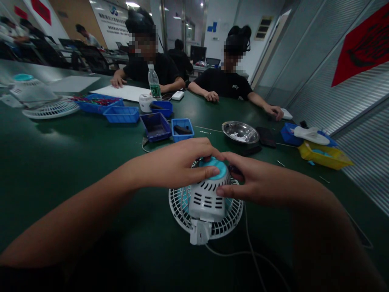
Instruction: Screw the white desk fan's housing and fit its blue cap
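A small white fan (208, 202) lies face down on the green table in front of me, its round grille underneath and its motor housing upward. A turquoise cap (216, 167) sits on top of the housing. My left hand (188, 160) reaches over the cap, thumb pressed on it and fingers bent round its far side. Against the right side of the housing rests my right hand (246, 178), thumb at the vents and fingers curled behind. Something dark, which I cannot make out, shows between those fingers. A pale cable runs from the fan toward me.
Beyond the fan stand blue trays (182, 129), a metal bowl (240, 132) with white pieces, and a water bottle (154, 83). A yellow tray (325, 156) is at the right. Another fan (36, 95) lies at the left. Two people sit across the table (91, 162).
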Motion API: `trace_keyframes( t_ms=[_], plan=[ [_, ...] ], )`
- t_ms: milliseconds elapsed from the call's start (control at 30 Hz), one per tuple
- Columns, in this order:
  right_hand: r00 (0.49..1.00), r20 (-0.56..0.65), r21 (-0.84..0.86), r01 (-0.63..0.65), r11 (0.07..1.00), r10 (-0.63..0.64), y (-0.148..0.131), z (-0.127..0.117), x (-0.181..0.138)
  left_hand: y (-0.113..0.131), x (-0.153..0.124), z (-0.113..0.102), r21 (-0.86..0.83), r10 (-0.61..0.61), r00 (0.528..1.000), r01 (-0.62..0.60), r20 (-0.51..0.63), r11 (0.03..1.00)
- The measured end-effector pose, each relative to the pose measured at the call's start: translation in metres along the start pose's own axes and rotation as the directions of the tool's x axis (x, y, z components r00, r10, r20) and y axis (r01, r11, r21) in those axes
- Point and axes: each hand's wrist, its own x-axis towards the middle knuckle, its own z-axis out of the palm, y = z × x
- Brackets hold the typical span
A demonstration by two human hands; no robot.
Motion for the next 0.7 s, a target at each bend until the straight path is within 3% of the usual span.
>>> trace_keyframes(
  t_ms=[167,333,533,700],
  plan=[
    [1.000,0.024,0.137,-0.020,0.990,0.016,-0.003,0.005,0.006,-0.003,-0.010,-0.013,-0.022,0.014,0.996,-0.012,0.090,1.000],
    [0.999,0.036,0.156,0.011,0.988,-0.017,-0.003,0.007,0.008,-0.009,-0.012,-0.018,-0.090,0.002,0.986,0.013,0.165,0.996],
    [0.999,0.045,0.156,0.020,0.988,-0.027,-0.006,0.008,0.007,-0.010,-0.009,-0.015,-0.056,0.019,0.993,-0.012,0.120,0.998],
    [0.999,0.052,0.161,-0.007,0.987,-0.002,-0.006,0.007,0.006,-0.002,-0.010,-0.011,0.022,-0.063,0.993,0.061,0.096,0.998]
  ],
)
